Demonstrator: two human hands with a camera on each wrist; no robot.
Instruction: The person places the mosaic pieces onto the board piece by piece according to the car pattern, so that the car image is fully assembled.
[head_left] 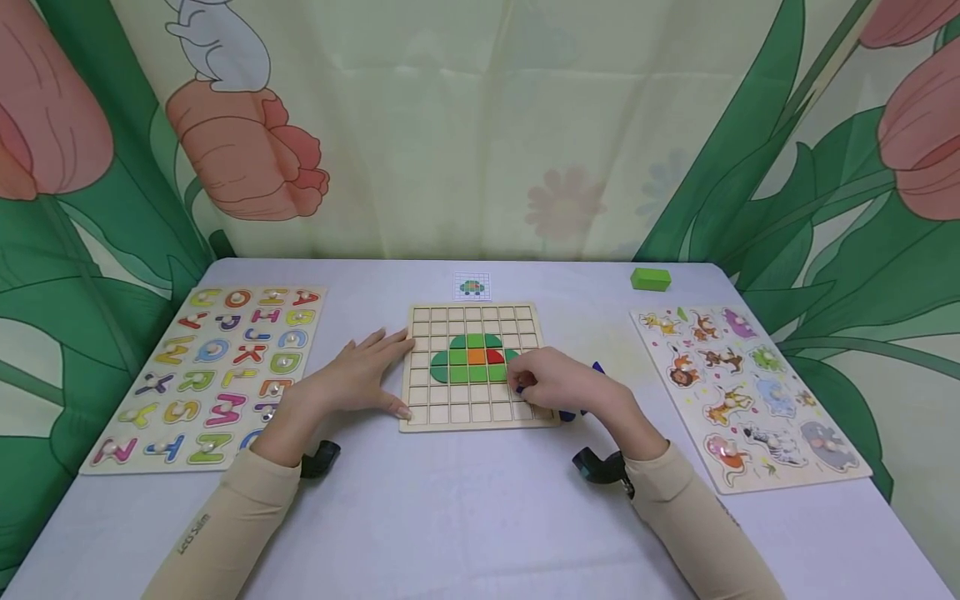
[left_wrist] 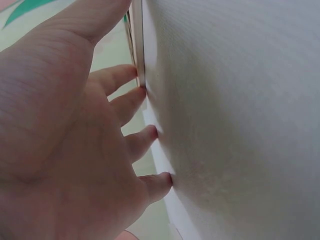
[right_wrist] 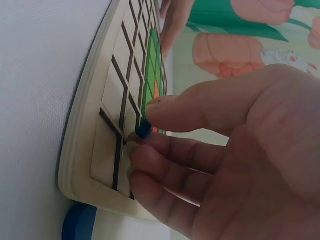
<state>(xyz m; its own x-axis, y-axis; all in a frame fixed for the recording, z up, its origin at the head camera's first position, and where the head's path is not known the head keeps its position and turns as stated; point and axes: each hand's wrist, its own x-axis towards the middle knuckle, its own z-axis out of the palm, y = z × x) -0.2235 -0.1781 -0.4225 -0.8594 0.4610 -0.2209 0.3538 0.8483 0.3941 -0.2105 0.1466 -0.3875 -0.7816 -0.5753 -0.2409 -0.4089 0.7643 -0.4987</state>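
A wooden grid board (head_left: 450,414) lies in the middle of the table, with green tiles (head_left: 458,373), an orange tile (head_left: 477,357) and a red tile (head_left: 494,357) set in its cells. My left hand (head_left: 345,379) spreads its fingers along the board's left edge, thumb at the near corner. Over the right side of the grid, my right hand (head_left: 558,381) pinches a small dark blue tile (right_wrist: 144,129) between thumb and index finger. That tile is close over the cells in the right wrist view. More blue pieces (head_left: 567,416) lie beside the board's right edge, partly hidden by the right hand.
Behind the board lies a small picture card (head_left: 472,287) showing a similar green shape. An alphabet puzzle board (head_left: 172,406) is on the left, an animal puzzle board (head_left: 693,400) on the right. A green block (head_left: 650,279) sits at the back right.
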